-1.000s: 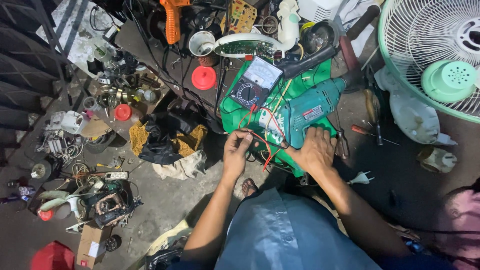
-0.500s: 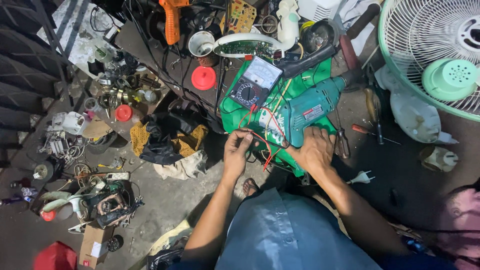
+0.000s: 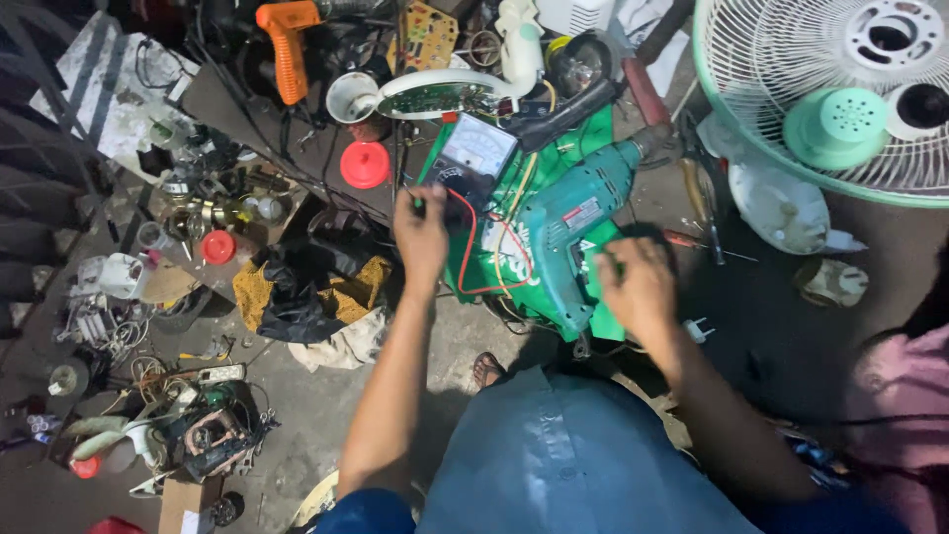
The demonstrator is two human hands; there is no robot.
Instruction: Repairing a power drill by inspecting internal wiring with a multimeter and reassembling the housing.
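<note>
Fingers of the left hand (image 3: 423, 229) pinch what seems a probe beside the multimeter (image 3: 473, 158); the right hand (image 3: 638, 285), loosely curled and empty, hovers by the teal drill (image 3: 573, 222).

I see bare concrete floor (image 3: 297, 435) carrying everything: green mat (image 3: 593, 129) under teal drill (image 3: 573, 222) and analog meter (image 3: 473, 156), black-and-yellow rag pile (image 3: 306, 287), white fan (image 3: 840, 89), scattered parts left.

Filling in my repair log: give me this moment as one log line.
left hand: at analog multimeter, by red lead wire | right hand: over green mat beside teal power drill | surroundings: white fan, cluttered floor
</note>
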